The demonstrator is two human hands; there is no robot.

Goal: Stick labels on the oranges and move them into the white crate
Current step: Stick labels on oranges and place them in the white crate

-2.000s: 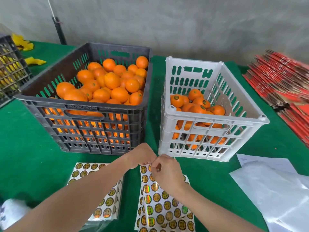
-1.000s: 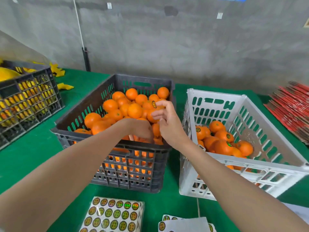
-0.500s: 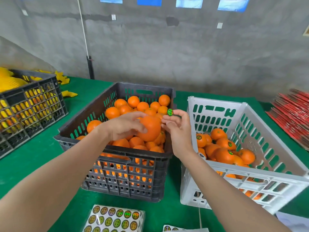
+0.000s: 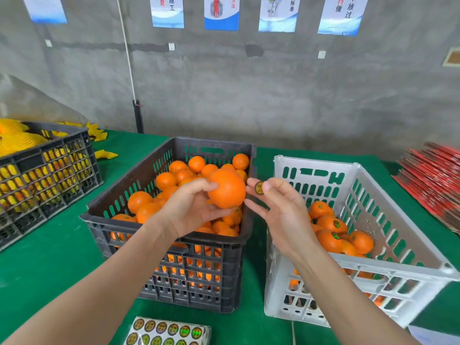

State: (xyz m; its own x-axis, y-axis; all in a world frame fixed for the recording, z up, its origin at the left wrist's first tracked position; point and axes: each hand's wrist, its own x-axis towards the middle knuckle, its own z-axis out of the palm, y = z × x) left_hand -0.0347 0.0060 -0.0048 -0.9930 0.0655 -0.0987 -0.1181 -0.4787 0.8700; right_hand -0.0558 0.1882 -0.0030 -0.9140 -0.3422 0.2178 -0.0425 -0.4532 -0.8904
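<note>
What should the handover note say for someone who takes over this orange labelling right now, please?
The left hand grips one orange above the dark crate.
The right hand pinches a round label beside that orange; it is not yet stuck on.
Done: several labelled oranges lie in the white crate.
Left: many unlabelled oranges in the dark crate.
A label sheet lies on the green table, at the near edge.
Next, probably: press the label on, put the orange in the white crate, repeat.
</note>
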